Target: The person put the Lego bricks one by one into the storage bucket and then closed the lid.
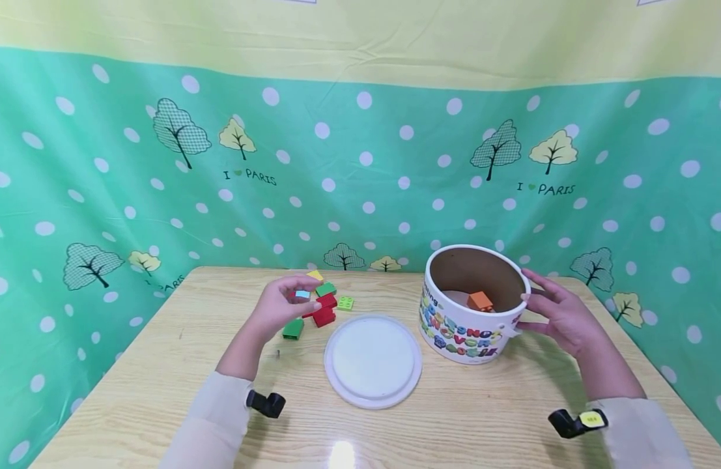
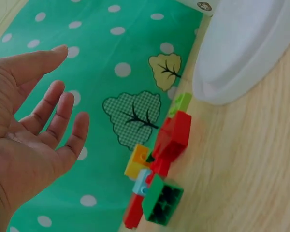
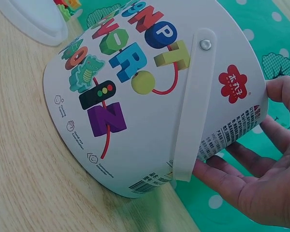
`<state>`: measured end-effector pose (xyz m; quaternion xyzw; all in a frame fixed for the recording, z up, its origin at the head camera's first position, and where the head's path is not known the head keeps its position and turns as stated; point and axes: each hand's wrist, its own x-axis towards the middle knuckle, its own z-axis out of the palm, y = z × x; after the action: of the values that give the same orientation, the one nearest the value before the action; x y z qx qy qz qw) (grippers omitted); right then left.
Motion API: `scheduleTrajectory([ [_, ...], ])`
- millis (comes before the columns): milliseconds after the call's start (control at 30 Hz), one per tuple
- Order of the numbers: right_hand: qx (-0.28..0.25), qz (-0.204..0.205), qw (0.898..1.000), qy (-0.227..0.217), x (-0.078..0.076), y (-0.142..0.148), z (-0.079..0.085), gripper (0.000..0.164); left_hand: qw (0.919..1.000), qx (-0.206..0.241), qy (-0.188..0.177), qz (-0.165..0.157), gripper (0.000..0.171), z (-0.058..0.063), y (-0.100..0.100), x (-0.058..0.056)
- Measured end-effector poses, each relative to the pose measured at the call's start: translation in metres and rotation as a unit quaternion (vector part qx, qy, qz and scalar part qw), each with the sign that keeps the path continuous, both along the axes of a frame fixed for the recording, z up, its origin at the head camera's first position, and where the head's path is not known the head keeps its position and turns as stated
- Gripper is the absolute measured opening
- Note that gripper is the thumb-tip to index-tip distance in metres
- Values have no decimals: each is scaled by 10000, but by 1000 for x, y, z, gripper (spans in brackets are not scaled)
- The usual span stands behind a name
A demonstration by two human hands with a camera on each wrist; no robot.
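Toy blocks lie loosely grouped near the far edge of a wooden table, left of its middle, as a person's left hand hangs over them, thumb and fingers apart, holding nothing. Among the group are red blocks, a light blue block, a yellow block closest to the far edge, two green blocks and a lime block, studs up.

Toward the table's far right corner stands a white tub printed with colourful letters, an orange block inside. The person's right hand holds the tub by the side facing the table's right edge, fingers spread apart around the wall, one fingertip at the rim. A white handle hangs down that wall beside the lowest fingertip.

Between blocks and tub, set farther from the far edge, a round white lid lies flat. Black cameras sit at the cuffs of pale sleeves; green-and-yellow cloth hangs behind the table.
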<state>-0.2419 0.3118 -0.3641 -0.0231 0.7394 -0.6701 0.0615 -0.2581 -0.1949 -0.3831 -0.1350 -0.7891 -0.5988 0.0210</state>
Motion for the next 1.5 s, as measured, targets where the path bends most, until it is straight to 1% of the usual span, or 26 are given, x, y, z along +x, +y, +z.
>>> scheduleTrajectory([
  [167,-1,-1,10000,6,1,0,0,67,9995,-29,-215,250,42,-9,-10,5],
  [400,-6,24,10000,7,1,0,0,68,9984,38,-274,495,44,-25,-23,8],
  [500,-43,47,10000,7,0,0,1,68,9975,72,-378,592,42,-32,-29,9],
  [567,-49,54,10000,16,0,-1,1,69,9966,41,-484,665,42,-35,-32,9],
  [733,-28,33,10000,20,0,0,1,70,9943,-286,-634,804,47,-42,-40,8],
  [900,46,6,10000,48,-1,0,0,69,9908,-473,-966,815,48,-49,-43,8],
  [1000,28,8,10000,58,0,0,-2,68,9891,-553,-1101,805,49,-52,-44,9],
  [1200,-88,1,9999,52,1,1,-3,68,9907,-564,-1048,653,51,-56,-44,8],
  [1333,24,-18,10000,67,1,0,-2,68,9926,-568,-954,483,53,-58,-46,6],
  [1500,90,-39,9999,91,2,-1,-2,68,9936,-555,-925,339,56,-64,-49,4],
])
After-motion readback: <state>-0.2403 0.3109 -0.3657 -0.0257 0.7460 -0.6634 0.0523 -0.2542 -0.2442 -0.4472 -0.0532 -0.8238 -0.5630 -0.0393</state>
